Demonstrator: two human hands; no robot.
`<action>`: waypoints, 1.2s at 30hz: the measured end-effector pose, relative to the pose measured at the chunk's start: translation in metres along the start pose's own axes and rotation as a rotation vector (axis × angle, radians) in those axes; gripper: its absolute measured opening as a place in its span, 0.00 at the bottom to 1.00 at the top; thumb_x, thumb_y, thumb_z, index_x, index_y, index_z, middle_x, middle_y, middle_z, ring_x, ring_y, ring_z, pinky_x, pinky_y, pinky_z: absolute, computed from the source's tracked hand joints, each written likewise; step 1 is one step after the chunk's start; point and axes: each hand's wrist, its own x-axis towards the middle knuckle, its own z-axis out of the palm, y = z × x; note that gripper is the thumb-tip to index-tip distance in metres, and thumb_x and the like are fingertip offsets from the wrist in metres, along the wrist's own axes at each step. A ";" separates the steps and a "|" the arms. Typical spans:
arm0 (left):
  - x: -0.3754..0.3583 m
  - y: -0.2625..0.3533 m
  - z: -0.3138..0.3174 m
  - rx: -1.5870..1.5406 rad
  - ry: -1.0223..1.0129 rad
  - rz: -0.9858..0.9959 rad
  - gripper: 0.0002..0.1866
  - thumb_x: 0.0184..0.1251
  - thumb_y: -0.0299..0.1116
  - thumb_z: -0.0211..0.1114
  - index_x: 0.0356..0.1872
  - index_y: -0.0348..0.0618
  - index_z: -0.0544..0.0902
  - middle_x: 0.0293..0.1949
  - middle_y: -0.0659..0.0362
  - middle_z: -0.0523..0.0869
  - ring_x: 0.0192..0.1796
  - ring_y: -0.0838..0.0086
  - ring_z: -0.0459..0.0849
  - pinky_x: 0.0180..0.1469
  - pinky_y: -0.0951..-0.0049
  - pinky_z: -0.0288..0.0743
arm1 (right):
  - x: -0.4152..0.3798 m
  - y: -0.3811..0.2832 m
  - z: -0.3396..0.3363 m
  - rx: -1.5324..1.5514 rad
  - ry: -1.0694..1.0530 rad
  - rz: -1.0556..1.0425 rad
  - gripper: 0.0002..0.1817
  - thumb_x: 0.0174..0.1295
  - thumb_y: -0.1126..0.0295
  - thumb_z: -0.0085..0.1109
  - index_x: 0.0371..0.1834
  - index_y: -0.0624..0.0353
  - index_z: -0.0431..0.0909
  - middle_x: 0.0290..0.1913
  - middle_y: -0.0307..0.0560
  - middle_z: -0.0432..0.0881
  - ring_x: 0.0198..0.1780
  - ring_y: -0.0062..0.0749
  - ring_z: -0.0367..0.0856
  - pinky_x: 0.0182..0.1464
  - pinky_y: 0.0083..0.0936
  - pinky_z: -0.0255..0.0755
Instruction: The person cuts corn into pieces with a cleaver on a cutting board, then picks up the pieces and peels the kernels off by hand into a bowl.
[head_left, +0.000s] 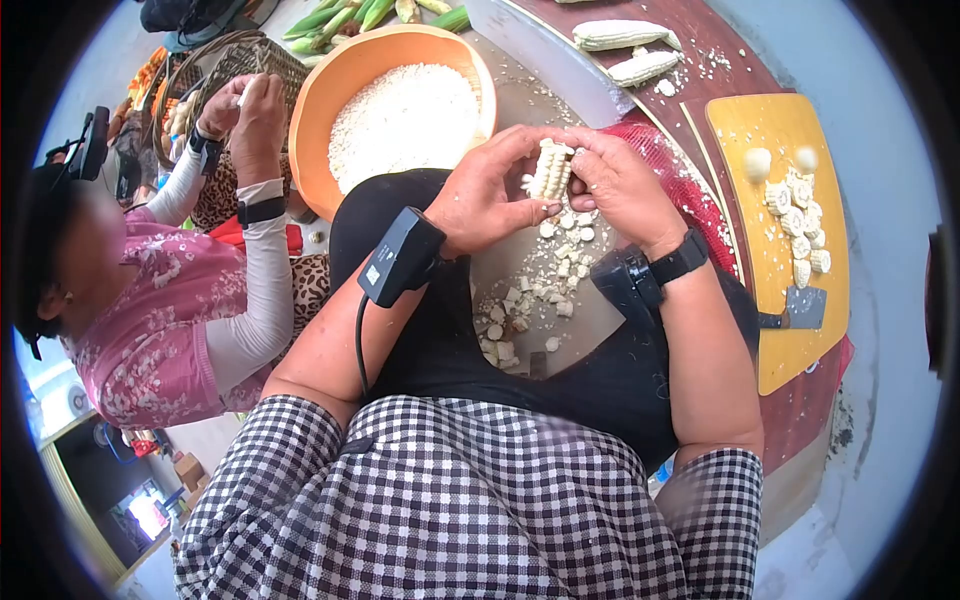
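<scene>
A short piece of white corn cob [550, 170] sits upright between both my hands over my lap. My left hand [485, 195] grips it from the left, thumb against the kernels. My right hand [625, 180] holds it from the right. Loose kernels and bits of cob [530, 295] lie scattered on the grey cloth below my hands. An orange bowl [330, 90] filled with white kernels stands just beyond my left hand. Both wrists carry black strapped devices.
A yellow cutting board [790, 340] at the right bears cut cob rounds [800, 225] and a cleaver [800, 308]. Two stripped cobs [625, 50] lie on the red table. A person in a pink top [160, 320] sits at my left, hands working over a basket [240, 60].
</scene>
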 end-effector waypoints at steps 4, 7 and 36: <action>0.000 0.001 0.002 -0.113 0.061 -0.053 0.33 0.48 0.25 0.70 0.60 0.42 0.73 0.42 0.57 0.77 0.43 0.69 0.78 0.48 0.70 0.73 | 0.001 -0.005 -0.002 0.164 -0.041 0.039 0.17 0.71 0.62 0.46 0.51 0.64 0.75 0.31 0.36 0.70 0.30 0.14 0.67 0.28 0.12 0.65; 0.000 0.002 0.000 -0.035 0.064 -0.014 0.33 0.48 0.25 0.70 0.60 0.42 0.73 0.44 0.57 0.77 0.45 0.69 0.78 0.50 0.69 0.73 | -0.001 -0.009 0.000 0.150 -0.044 0.016 0.18 0.71 0.59 0.48 0.50 0.64 0.75 0.30 0.36 0.69 0.30 0.14 0.65 0.27 0.11 0.64; 0.002 0.006 0.006 -0.427 0.024 -0.042 0.31 0.59 0.25 0.69 0.64 0.38 0.66 0.45 0.60 0.78 0.43 0.80 0.77 0.39 0.78 0.75 | 0.005 0.002 0.001 0.029 0.035 0.045 0.14 0.65 0.71 0.44 0.49 0.65 0.75 0.30 0.35 0.73 0.29 0.14 0.70 0.26 0.14 0.65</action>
